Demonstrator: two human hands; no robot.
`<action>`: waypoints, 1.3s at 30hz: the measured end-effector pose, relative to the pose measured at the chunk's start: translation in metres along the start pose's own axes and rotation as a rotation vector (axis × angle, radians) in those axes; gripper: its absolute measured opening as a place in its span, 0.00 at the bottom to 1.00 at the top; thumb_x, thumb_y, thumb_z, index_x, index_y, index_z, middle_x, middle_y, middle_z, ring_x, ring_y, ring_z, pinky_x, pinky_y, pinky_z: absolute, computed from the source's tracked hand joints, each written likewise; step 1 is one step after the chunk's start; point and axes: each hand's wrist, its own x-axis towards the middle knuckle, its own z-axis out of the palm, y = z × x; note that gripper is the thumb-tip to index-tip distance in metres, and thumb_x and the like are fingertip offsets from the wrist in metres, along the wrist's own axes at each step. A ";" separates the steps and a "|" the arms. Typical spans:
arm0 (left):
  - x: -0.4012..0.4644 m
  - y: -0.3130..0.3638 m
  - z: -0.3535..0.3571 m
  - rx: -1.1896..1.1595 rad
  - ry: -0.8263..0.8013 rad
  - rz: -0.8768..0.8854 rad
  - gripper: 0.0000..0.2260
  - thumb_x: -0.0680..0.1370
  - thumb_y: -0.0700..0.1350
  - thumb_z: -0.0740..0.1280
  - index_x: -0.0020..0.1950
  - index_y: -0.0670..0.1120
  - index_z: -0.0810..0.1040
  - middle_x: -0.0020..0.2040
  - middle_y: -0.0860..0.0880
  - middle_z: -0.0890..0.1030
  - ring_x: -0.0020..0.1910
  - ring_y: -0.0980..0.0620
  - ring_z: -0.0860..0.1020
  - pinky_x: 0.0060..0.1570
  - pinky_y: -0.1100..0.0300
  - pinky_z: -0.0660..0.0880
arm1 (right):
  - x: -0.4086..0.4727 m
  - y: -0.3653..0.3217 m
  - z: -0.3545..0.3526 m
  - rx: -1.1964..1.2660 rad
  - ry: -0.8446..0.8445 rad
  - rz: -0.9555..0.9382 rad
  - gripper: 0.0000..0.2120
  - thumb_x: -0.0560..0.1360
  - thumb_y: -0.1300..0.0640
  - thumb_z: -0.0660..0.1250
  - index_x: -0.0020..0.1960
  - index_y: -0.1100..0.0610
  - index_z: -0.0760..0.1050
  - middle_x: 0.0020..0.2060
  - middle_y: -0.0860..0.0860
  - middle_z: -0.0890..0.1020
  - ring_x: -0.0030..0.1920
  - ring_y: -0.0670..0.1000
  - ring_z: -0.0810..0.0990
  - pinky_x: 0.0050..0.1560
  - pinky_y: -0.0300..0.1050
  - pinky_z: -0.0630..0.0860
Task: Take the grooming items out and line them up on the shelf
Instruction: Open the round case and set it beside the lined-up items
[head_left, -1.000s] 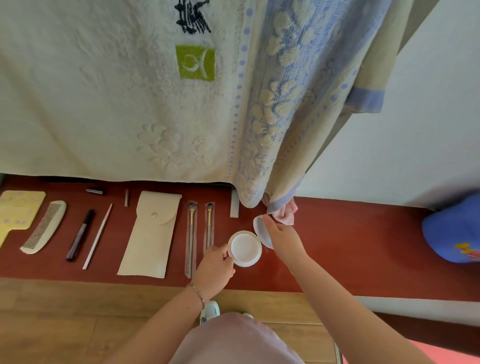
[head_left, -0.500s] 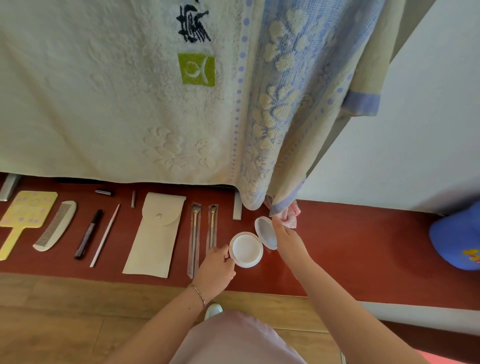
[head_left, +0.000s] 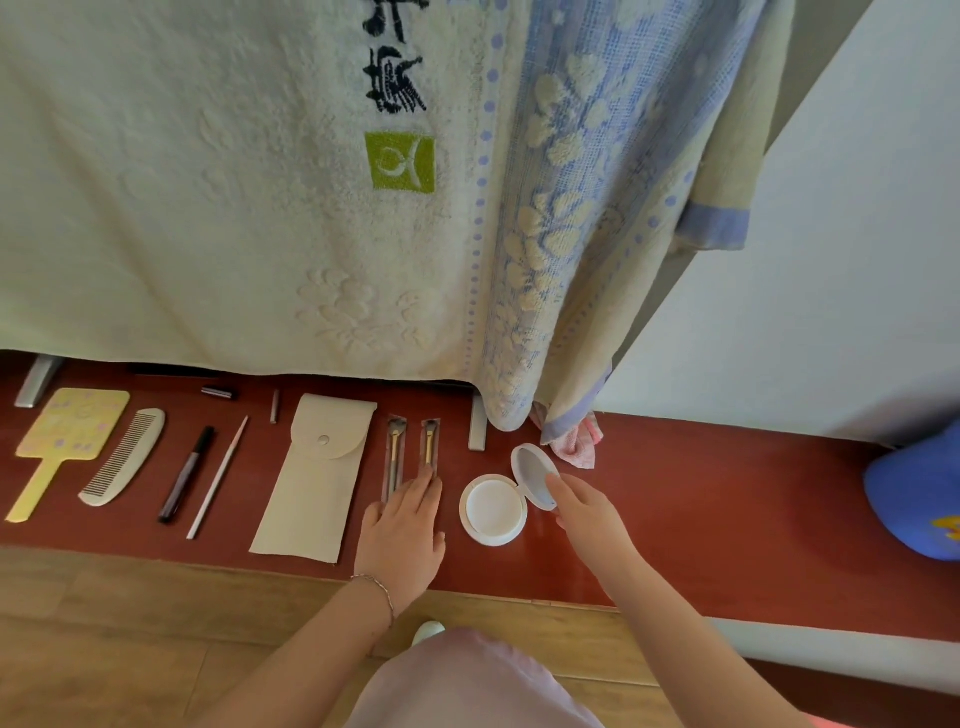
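Nearly done: I'm laying my flat left hand (head_left: 402, 525) on the brushes (head_left: 410, 457), while my right hand (head_left: 584, 506) is holding the open compact (head_left: 493, 509) by its lid on the shelf (head_left: 701, 519).

Cream and blue towels (head_left: 322, 218) hang above a red-brown shelf (head_left: 727, 519), beside a white wall (head_left: 857, 260) and wooden floor (head_left: 104, 623).
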 end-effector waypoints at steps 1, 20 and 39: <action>0.000 0.000 -0.001 0.012 -0.018 0.010 0.27 0.69 0.48 0.72 0.67 0.46 0.72 0.68 0.49 0.72 0.62 0.50 0.75 0.53 0.50 0.74 | -0.001 -0.001 0.000 -0.020 0.001 -0.011 0.14 0.80 0.49 0.54 0.61 0.52 0.72 0.44 0.48 0.76 0.47 0.52 0.76 0.53 0.49 0.73; 0.001 -0.011 -0.004 -0.025 0.070 0.009 0.27 0.73 0.47 0.68 0.70 0.42 0.67 0.72 0.44 0.66 0.66 0.48 0.72 0.59 0.51 0.73 | 0.002 -0.004 0.004 -0.075 -0.015 -0.027 0.09 0.81 0.50 0.54 0.53 0.50 0.72 0.46 0.53 0.78 0.48 0.54 0.78 0.51 0.48 0.75; 0.004 -0.031 -0.005 0.009 -0.014 -0.007 0.27 0.78 0.39 0.58 0.75 0.43 0.53 0.76 0.46 0.53 0.73 0.48 0.57 0.70 0.56 0.59 | 0.005 -0.004 0.005 -0.096 -0.005 -0.002 0.14 0.81 0.50 0.55 0.60 0.53 0.73 0.44 0.48 0.77 0.45 0.48 0.75 0.55 0.48 0.75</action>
